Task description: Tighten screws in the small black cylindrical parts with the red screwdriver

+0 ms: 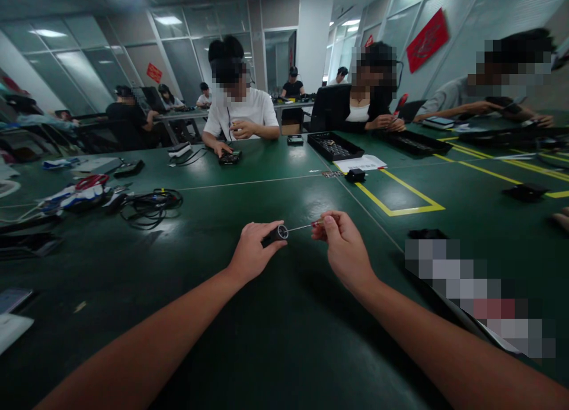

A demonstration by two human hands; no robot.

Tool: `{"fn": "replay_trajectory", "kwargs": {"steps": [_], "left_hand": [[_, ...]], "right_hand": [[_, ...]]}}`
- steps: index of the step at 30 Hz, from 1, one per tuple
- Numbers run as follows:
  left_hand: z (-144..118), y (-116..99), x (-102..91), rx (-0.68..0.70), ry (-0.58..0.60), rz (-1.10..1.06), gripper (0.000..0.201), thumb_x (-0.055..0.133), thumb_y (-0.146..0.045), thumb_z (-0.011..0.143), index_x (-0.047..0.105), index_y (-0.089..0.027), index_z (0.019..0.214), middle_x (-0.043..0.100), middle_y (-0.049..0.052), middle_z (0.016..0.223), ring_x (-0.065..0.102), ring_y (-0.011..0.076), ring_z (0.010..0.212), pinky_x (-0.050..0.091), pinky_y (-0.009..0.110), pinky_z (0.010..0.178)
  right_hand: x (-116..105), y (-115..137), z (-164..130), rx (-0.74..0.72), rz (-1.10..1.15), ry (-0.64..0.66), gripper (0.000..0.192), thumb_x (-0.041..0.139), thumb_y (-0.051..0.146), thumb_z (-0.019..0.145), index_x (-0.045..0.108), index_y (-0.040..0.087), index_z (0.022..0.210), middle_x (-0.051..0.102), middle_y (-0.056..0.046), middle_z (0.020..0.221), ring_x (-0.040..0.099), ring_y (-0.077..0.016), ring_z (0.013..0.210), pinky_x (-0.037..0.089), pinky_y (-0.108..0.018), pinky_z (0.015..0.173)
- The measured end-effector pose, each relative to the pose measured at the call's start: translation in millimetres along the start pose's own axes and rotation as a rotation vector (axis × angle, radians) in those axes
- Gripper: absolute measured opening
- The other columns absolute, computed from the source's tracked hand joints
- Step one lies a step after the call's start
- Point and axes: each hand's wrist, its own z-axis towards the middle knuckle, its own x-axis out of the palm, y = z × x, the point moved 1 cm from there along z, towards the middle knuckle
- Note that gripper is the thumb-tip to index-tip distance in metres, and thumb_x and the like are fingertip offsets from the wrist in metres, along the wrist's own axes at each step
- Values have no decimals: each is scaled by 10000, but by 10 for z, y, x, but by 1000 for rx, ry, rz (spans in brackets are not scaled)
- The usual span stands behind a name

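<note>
Left hand (251, 253): closed around small black cylindrical part with pale ring end (276, 234), held above dark green table mat (284, 339). Right hand (340, 244): pinching thin metal screwdriver with red handle (306, 226), tip at cylinder's end face. Judged: work mid-way, tool engaged, part not set down. Beyond right: yellow-taped rectangle (400, 199).

Bare green table (275, 333) at frame centre and bottom; cable tangle (149, 205) at left, black tray (334, 146) upper centre.

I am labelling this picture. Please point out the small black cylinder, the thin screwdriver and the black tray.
small black cylinder (276, 234), head view, on its side near the open end.
thin screwdriver (299, 227), head view, on its metal shaft.
black tray (336, 151), head view, on its near rim.
</note>
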Motion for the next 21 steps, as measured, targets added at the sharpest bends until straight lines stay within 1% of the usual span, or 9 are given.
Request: {"fn": "replay_trajectory", "kwargs": {"steps": [2, 4, 6, 8, 10, 13, 16, 18, 21], "left_hand": [[-2, 8, 4, 7, 5, -10, 417, 764, -278, 889, 683, -259, 1297, 750, 63, 1223, 661, 267, 1100, 434, 511, 1056], [-6, 20, 10, 5, 14, -10, 412, 765, -287, 887, 686, -263, 1290, 753, 65, 1212, 662, 271, 1099, 423, 521, 1065], [-10, 32, 16, 8, 20, -2, 413, 767, -296, 886, 686, -275, 1290, 754, 64, 1206, 662, 275, 1105, 413, 531, 1072], [-14, 40, 21, 19, 29, 4, 423, 766, -296, 885, 681, -283, 1299, 751, 61, 1211, 659, 276, 1117, 400, 540, 1082], [-15, 41, 22, 28, 39, 2, 427, 767, -291, 884, 679, -283, 1302, 749, 60, 1216, 658, 273, 1122, 395, 540, 1086], [-10, 33, 17, 12, 31, -9, 413, 774, -281, 876, 690, -275, 1280, 753, 62, 1205, 662, 270, 1102, 421, 518, 1061], [-7, 26, 12, -4, 13, -11, 397, 786, -267, 865, 704, -263, 1253, 757, 62, 1190, 662, 268, 1080, 439, 500, 1040], [-10, 26, 12, 6, 16, -9, 401, 785, -266, 866, 701, -262, 1259, 757, 58, 1189, 660, 266, 1080, 435, 503, 1045], [-17, 33, 16, 18, 35, -5, 411, 777, -279, 874, 693, -275, 1276, 753, 53, 1196, 655, 268, 1098, 418, 520, 1065]], "right_hand": [[-3, 43, -19, 5, -14, 11, 247, 580, 480, 944, 593, 236, 976, 672, -9, 829, 638, -183, 731, 530, -356, 702], [-4, 103, -43, 7, -38, 56, 261, 583, 499, 948, 604, 239, 961, 629, 19, 736, 591, -167, 637, 493, -324, 607], [-7, 162, -65, -7, -61, 76, 314, 553, 542, 965, 617, 241, 904, 547, 47, 630, 523, -151, 558, 450, -306, 559], [-12, 196, -78, -32, -90, 71, 388, 507, 577, 980, 633, 237, 841, 507, 47, 594, 496, -148, 536, 439, -305, 552], [-16, 193, -79, -50, -140, 66, 399, 502, 567, 984, 652, 231, 830, 559, 24, 631, 513, -153, 554, 443, -310, 561], [-22, 149, -71, -79, -170, 56, 269, 553, 480, 972, 652, 231, 954, 675, -14, 790, 586, -174, 656, 473, -324, 627], [-23, 127, -71, -111, -158, 66, 213, 557, 429, 971, 635, 239, 1023, 696, -23, 870, 624, -192, 762, 492, -340, 717], [-24, 139, -78, -101, -185, 75, 246, 523, 452, 989, 646, 239, 995, 665, -9, 800, 609, -189, 726, 475, -334, 689], [-30, 170, -91, -83, -240, 73, 363, 465, 515, 1012, 671, 236, 908, 553, 23, 629, 539, -176, 595, 416, -321, 591]]}}
